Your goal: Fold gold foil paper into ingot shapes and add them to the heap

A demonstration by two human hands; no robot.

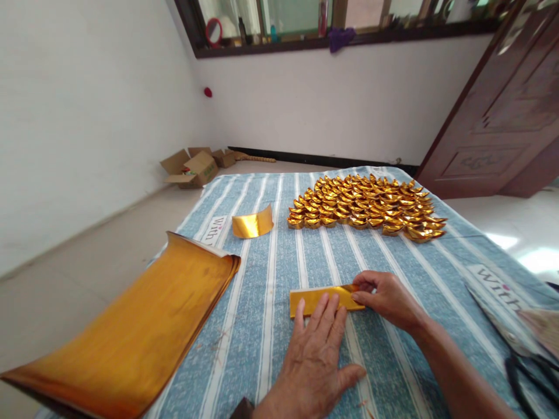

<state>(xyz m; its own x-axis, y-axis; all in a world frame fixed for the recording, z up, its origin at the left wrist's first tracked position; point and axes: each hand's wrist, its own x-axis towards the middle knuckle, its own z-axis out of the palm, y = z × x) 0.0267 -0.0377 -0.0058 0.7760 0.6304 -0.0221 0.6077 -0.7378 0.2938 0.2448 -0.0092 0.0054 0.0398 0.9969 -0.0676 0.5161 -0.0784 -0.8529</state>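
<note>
A folded strip of gold foil paper (321, 299) lies flat on the striped cloth in front of me. My left hand (317, 352) rests on it, fingers stretched out and pressing its near side. At the strip's right end, my right hand (384, 297) pinches the edge between thumb and fingers. Left of my hands is a stack of large gold foil sheets (131, 320) with curled edges. Beyond the strip stands a small curved piece of gold paper (252, 225). Many folded gold paper ingots (362, 203) sit in close rows at the back right.
Black-handled scissors (510, 340) lie at the right on the blue and white tablecloth (279, 267). Beyond the table, open cardboard boxes (192, 169) stand on the floor. A brown door (502, 116) is at the right, and a window ledge (279, 45) runs along the wall.
</note>
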